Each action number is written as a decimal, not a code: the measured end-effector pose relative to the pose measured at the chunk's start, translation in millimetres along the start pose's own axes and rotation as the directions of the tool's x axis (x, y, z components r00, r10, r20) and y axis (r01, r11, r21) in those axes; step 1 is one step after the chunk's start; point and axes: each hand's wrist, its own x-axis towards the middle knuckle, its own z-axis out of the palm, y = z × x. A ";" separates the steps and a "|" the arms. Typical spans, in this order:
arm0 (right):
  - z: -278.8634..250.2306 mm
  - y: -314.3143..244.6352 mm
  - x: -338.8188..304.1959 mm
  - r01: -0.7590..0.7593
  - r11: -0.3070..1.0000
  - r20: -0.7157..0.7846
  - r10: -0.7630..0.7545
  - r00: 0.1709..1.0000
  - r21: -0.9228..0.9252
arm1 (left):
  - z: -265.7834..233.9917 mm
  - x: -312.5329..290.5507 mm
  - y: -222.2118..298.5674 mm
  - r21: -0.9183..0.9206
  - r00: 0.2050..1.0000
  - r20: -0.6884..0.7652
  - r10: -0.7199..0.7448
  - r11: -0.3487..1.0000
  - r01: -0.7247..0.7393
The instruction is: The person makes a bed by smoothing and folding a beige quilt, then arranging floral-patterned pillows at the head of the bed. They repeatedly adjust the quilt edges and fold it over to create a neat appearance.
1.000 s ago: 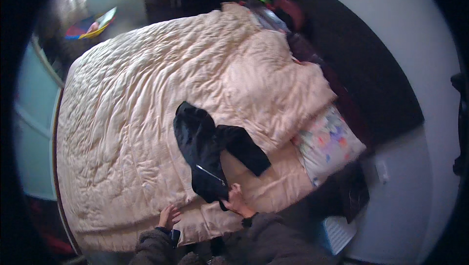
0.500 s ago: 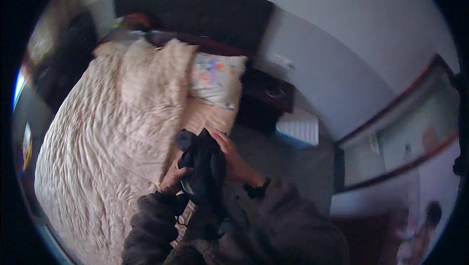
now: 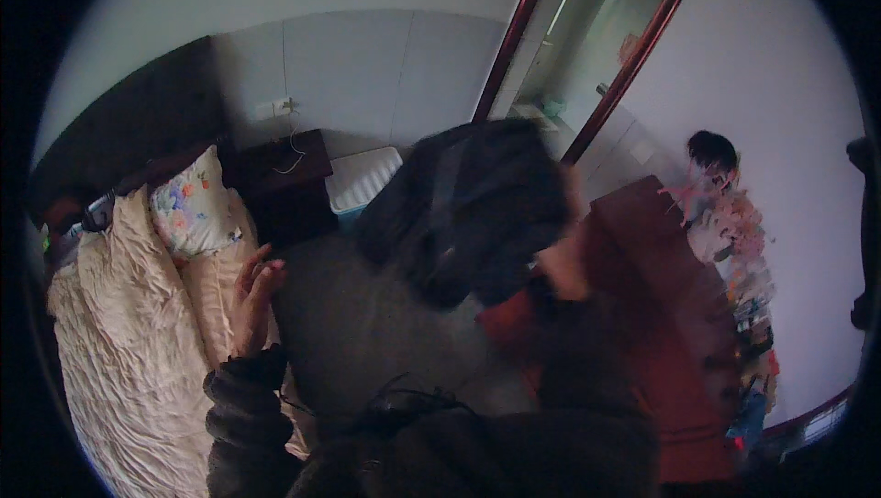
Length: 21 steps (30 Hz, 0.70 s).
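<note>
Holding up the dark garment (image 3: 473,209) over the floor (image 3: 362,337) seems the step in hand, the blurred right hand (image 3: 563,264) gripping its side, the left hand (image 3: 251,298) empty, fingers loosely parted near the bed (image 3: 128,324); the next move likely calls for a secure grip.

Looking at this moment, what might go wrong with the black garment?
1. Slipping: only the right hand seems to hold the garment, while the left hand is open and away from it; a loose grip could drop it onto the floor.
2. Snagging: the garment is bunched and blurred, perhaps from a quick swing, so it might catch the clutter by the wall if it swung far enough right.
</note>
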 end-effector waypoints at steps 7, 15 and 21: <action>-254.1 164.6 47.6 -0.173 0.387 -0.078 0.247 0.966 -0.906 | -113.5 -84.2 -176.6 -0.183 0.837 -0.421 -0.350 0.936 0.300; -144.9 212.3 -1.4 0.157 0.406 0.296 0.305 0.905 -0.900 | -210.1 -355.0 -335.4 -0.594 0.254 -0.764 -0.593 0.800 0.085; 221.6 121.0 -6.3 0.124 0.990 0.773 -0.024 0.634 -0.070 | -169.5 -503.5 -386.3 -0.662 -0.002 -0.741 -0.671 0.732 -0.160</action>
